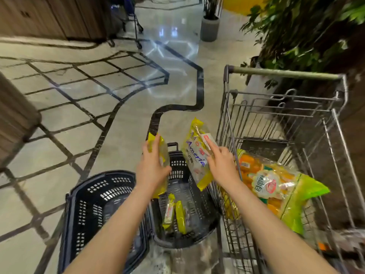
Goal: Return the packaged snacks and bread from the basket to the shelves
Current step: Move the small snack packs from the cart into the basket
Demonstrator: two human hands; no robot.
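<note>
My left hand grips a yellow snack pack above the black plastic basket. My right hand holds a larger yellow and clear bread pack with blue lettering, lifted over the basket's right edge. Two small yellow packs lie on the basket's floor. A second dark blue basket stands to the left, its inside partly hidden by my left arm.
A wire shopping cart stands at the right and holds a big green and orange bag. Leafy plants rise behind the cart. A grey planter and another trolley stand far ahead on the tiled floor. Wooden panels line the left.
</note>
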